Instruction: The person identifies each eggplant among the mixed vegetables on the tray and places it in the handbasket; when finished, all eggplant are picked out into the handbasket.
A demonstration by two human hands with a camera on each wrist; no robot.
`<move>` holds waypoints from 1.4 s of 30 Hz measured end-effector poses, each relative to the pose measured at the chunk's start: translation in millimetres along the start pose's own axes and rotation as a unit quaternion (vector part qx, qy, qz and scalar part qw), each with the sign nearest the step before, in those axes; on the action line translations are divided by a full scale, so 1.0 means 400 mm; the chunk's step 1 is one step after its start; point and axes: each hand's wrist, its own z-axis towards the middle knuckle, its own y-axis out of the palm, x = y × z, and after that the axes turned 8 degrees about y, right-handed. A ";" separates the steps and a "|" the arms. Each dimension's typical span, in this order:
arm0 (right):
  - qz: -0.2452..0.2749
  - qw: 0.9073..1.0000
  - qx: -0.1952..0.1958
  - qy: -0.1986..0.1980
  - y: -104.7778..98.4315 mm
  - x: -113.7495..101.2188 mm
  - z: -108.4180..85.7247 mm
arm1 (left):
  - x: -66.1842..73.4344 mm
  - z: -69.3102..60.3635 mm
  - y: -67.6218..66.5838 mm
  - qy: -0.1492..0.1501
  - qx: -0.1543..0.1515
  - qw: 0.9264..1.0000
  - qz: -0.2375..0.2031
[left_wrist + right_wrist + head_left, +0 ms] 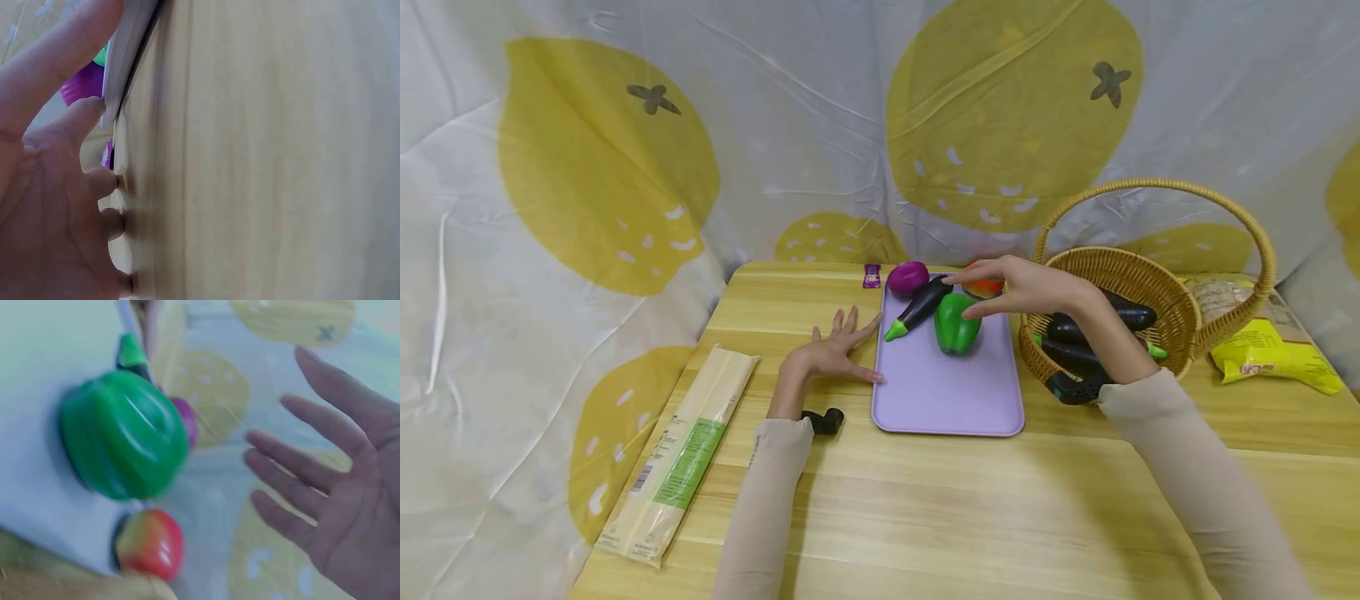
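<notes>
A lilac tray (947,400) lies on the table. On it are a green bell pepper (957,325), an eggplant (921,307), a round purple vegetable (908,278) and a red-yellow fruit (983,287), partly hidden behind my right hand. My left hand (831,352) is spread on the table at the tray's left edge, its thumb and index finger touching the rim (112,81). Above the pepper hovers my right hand (1026,285), fingers extended and holding nothing; the right wrist view shows a gap between its fingers (294,462) and the pepper (125,434).
Right of the tray stands a wicker basket (1180,308) with a tall handle and several eggplants inside. A yellow bag (1262,346) lies beyond it. At the left is a long noodle-like packet (681,458). A small purple wrapped piece (872,276) lies behind the tray's corner.
</notes>
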 end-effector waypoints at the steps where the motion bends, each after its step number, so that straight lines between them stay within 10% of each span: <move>1: 0.000 1.000 0.005 -0.009 0.012 -0.002 0.018 | 0.000 0.001 0.001 0.000 0.000 1.000 0.000; 17: -0.030 0.998 0.000 -0.054 0.145 -0.014 0.209 | 0.002 -0.003 0.000 -0.005 -0.002 1.000 -0.003; 42: -0.101 0.995 -0.004 0.018 0.195 -0.014 0.304 | 0.000 0.002 -0.001 -0.009 -0.002 1.000 -0.017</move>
